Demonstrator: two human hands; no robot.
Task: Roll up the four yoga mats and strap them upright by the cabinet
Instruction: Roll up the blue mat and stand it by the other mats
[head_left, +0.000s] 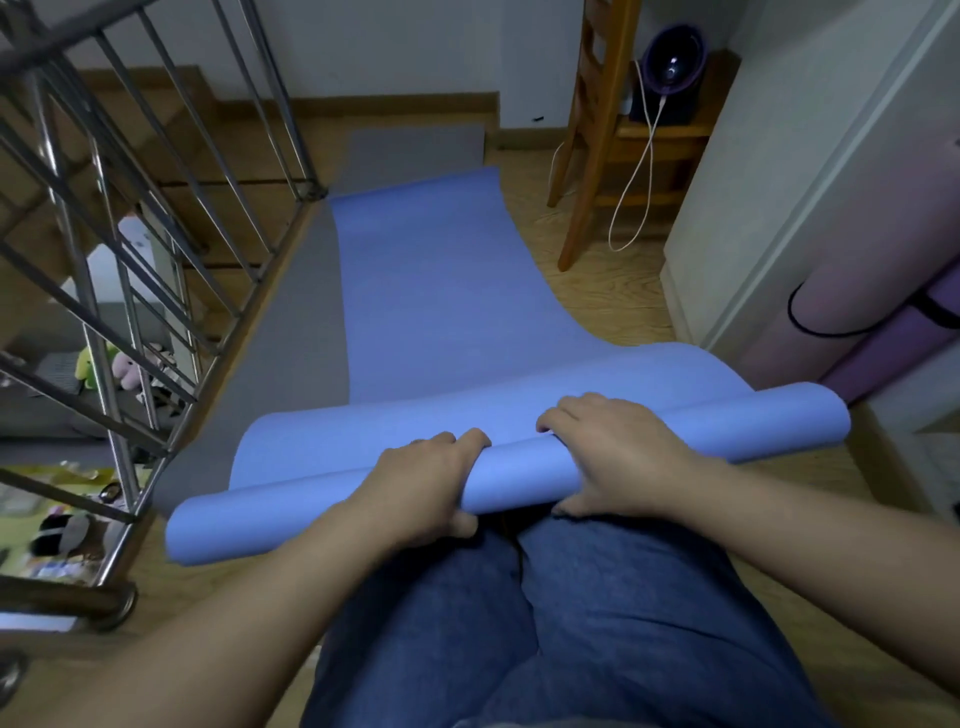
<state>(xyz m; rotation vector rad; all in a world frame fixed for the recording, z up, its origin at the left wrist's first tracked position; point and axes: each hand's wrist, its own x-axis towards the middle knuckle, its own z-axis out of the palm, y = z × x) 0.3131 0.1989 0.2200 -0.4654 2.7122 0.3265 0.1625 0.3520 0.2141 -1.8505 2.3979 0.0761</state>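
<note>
A blue yoga mat lies stretched along the floor, its near end rolled into a tube across my knees. My left hand grips the roll left of centre, fingers over the top. My right hand clasps it right of centre. A grey mat lies flat under the blue one, showing along its left side and far end. Two rolled mats, a pink one and a purple one, lean against the white cabinet at the right, a black strap looped around the pink one.
A metal stair railing runs along the left, with an open stairwell and toys below. A wooden ladder-like frame stands at the back right, with a white cable hanging from a dark round device on a shelf. Wood floor shows on the right.
</note>
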